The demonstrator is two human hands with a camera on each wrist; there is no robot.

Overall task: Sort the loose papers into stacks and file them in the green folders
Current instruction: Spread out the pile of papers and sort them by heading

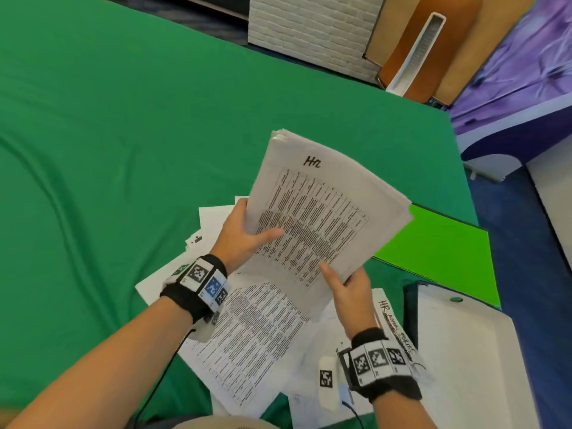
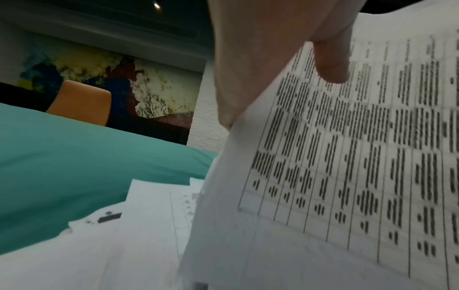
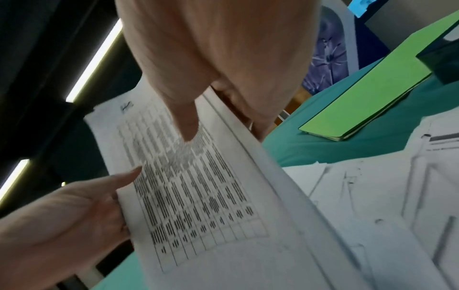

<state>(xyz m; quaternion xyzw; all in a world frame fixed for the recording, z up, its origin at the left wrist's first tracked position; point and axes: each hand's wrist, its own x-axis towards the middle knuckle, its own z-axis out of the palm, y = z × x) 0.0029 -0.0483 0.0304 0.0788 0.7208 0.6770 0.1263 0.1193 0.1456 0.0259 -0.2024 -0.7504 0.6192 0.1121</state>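
Both hands hold a thick stack of printed papers (image 1: 322, 212) above the table; its top sheet bears a table of text and a handwritten "HR". My left hand (image 1: 244, 236) grips the stack's left edge, thumb (image 2: 332, 58) on top. My right hand (image 1: 346, 286) pinches the stack (image 3: 188, 186) at its near corner, thumb (image 3: 186, 121) on the top sheet. Loose printed papers (image 1: 247, 342) lie scattered beneath. A bright green folder (image 1: 439, 252) lies shut to the right of the stack, also seen in the right wrist view (image 3: 367, 94). Another folder (image 1: 470, 351) lies open at the near right, its pale inside up.
A green cloth (image 1: 108, 150) covers the table. An orange chair (image 2: 82, 102) stands beyond its far side. White brick-patterned panels (image 1: 309, 29) and a wooden board lean past the far edge. The table's right edge drops to blue floor (image 1: 532, 274).
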